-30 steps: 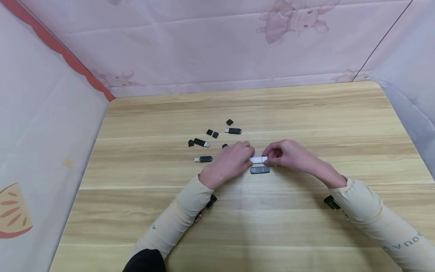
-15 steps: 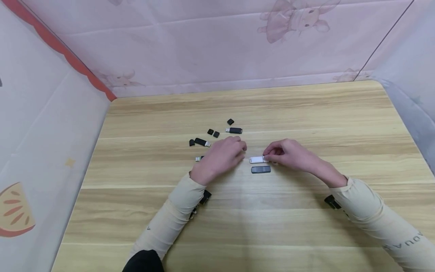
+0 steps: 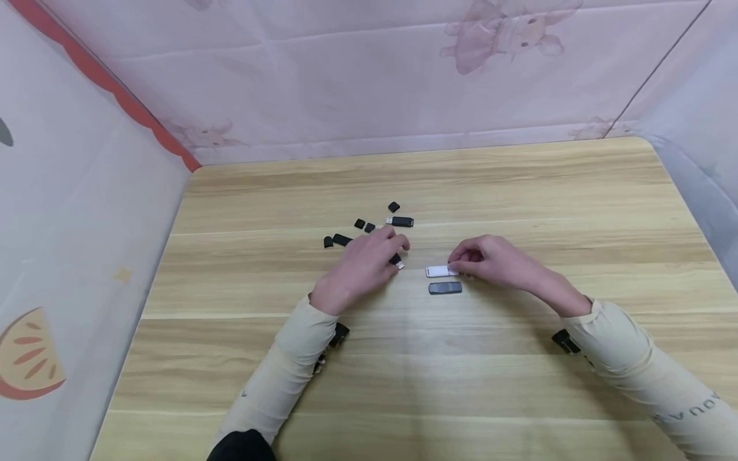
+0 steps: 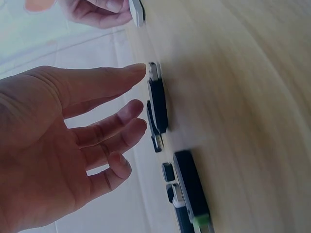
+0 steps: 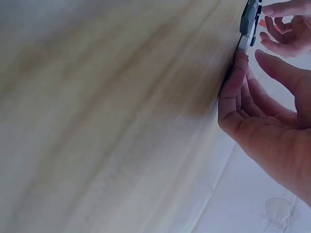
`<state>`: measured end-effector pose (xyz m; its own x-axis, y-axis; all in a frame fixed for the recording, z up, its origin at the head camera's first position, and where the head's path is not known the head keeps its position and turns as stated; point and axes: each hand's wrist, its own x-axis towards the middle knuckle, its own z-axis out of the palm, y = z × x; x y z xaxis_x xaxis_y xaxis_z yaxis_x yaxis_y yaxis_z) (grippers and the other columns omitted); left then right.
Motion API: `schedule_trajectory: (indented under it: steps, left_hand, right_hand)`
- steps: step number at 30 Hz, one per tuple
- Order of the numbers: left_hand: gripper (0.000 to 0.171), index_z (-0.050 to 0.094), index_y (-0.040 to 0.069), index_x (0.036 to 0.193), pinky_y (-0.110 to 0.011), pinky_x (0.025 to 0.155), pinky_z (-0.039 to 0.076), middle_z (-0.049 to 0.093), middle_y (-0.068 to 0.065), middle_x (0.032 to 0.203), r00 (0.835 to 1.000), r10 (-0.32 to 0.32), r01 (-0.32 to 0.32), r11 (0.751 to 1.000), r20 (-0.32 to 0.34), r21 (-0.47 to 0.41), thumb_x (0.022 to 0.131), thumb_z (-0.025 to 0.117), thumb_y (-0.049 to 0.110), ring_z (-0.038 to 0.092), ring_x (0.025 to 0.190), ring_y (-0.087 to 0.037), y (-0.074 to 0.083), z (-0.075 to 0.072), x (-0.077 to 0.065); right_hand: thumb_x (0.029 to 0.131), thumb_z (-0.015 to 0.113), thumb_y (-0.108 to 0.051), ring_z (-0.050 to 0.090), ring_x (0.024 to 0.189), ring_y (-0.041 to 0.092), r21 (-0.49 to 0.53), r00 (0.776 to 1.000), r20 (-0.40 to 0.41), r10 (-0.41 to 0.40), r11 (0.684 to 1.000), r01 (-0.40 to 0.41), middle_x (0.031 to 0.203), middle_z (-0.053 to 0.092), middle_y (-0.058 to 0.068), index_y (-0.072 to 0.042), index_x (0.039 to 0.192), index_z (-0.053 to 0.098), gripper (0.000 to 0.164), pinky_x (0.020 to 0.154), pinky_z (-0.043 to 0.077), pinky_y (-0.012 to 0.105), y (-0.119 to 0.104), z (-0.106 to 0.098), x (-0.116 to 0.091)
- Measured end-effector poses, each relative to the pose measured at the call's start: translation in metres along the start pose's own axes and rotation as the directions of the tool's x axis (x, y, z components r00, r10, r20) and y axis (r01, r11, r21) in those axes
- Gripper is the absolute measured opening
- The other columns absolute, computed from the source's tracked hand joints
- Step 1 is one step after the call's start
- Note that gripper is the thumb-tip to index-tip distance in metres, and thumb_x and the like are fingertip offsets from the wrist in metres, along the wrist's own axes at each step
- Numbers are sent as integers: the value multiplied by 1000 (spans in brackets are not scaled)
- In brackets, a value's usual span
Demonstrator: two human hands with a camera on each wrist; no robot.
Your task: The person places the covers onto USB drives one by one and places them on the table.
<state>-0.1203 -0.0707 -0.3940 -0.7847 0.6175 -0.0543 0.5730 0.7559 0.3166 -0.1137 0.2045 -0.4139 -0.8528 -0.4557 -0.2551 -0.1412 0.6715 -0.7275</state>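
Note:
My right hand (image 3: 492,264) holds the right end of a white USB stick (image 3: 438,271) with curled fingertips, its other end showing on the table. Just nearer to me lies a grey USB stick (image 3: 445,288). My left hand (image 3: 363,262) hovers with parted, bent fingers over a black USB stick (image 3: 395,258), whose metal plug points right. The left wrist view shows the thumb tip beside the plug of that black USB stick (image 4: 157,104), nothing between the fingers. Another black USB stick (image 4: 191,182), with a green end, is hidden under this hand in the head view.
Beyond the left hand lie another black USB stick (image 3: 402,221) and loose black caps (image 3: 394,207). A further black USB stick (image 3: 341,239) is partly covered by the left hand, with a cap (image 3: 328,242) beside it. Patterned cloth (image 3: 346,83) stands behind the wooden table (image 3: 519,397).
My left hand has let go of the white USB stick and moved left, over the black USB sticks. The right hand has stayed in place at the white USB stick.

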Motion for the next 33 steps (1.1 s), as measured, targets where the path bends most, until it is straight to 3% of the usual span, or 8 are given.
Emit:
schedule_trajectory:
  steps: [11, 18, 33]
  left_hand:
    - [27, 71, 13, 125, -32, 70, 50, 65, -5, 113, 999, -42, 42, 999, 2, 26, 98, 72, 11, 57, 87, -20, -12, -2, -7]
    - [32, 71, 15, 131, -30, 68, 46, 65, -5, 116, 999, -53, 53, 998, 4, 44, 99, 70, 12, 56, 87, -20, -15, -2, -9]
    - [36, 70, 16, 135, -33, 79, 49, 65, -4, 121, 996, -78, 76, 994, 33, 79, 100, 69, 13, 58, 102, -21, -13, -3, -11]
  right_hand:
    - [102, 70, -16, 61, 77, 15, -2, 1000, 5, 12, 1000, -12, 87, 74, 4, -5, 109, 77, 15, 68, 49, 21, 0, -1, 3]
    - [102, 70, -19, 63, 76, 15, -13, 1000, -8, 14, 1000, -14, 89, 76, 5, -6, 111, 77, 17, 66, 50, 22, -3, -2, 6]
    - [102, 68, -14, 63, 80, 16, -100, 998, -46, -32, 995, 27, 90, 76, 8, -4, 108, 78, 15, 70, 51, 24, -14, -14, 29]
